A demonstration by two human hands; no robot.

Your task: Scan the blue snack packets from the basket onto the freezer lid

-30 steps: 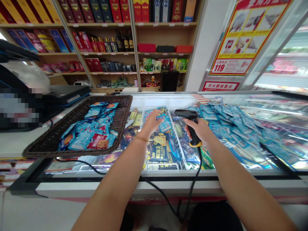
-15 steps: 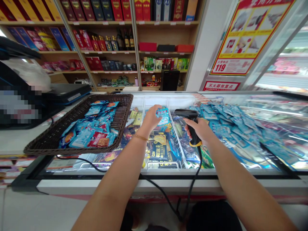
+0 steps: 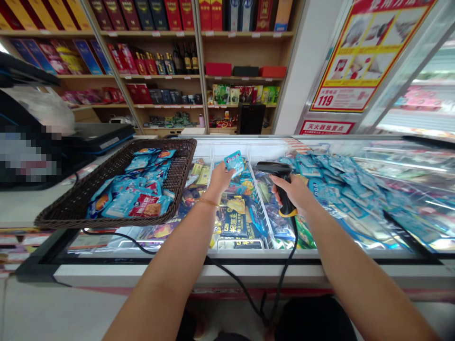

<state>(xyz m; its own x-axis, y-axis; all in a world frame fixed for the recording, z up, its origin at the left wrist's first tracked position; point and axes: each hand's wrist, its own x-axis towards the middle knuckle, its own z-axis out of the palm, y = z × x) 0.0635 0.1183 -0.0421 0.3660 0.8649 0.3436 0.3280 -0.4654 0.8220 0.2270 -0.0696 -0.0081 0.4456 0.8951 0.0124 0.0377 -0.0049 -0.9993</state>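
Note:
My left hand (image 3: 221,181) grips a small light-blue snack packet (image 3: 234,162) by its lower left part, held above the chest freezer. In my right hand (image 3: 296,192) is a black barcode scanner (image 3: 283,194) with yellow trim, its head pointing left toward the packet. A black cable (image 3: 288,265) runs down from the scanner's handle. To the left, a dark brown wicker basket (image 3: 67,208) holds several blue packets (image 3: 137,177), one with a red panel. On the right, a large pile of similar blue packets (image 3: 341,177) lies over the freezer.
The freezer's front edge (image 3: 199,274) runs across below my forearms. White wire dividers (image 3: 261,203) separate bagged goods (image 3: 234,221) inside. A dark scale-like machine (image 3: 95,137) stands at the left. Shelves (image 3: 245,34) of boxes and bottles line the back.
The packet in my left hand has tilted and shifted slightly left, with more of its face showing. My right hand and the scanner have barely moved.

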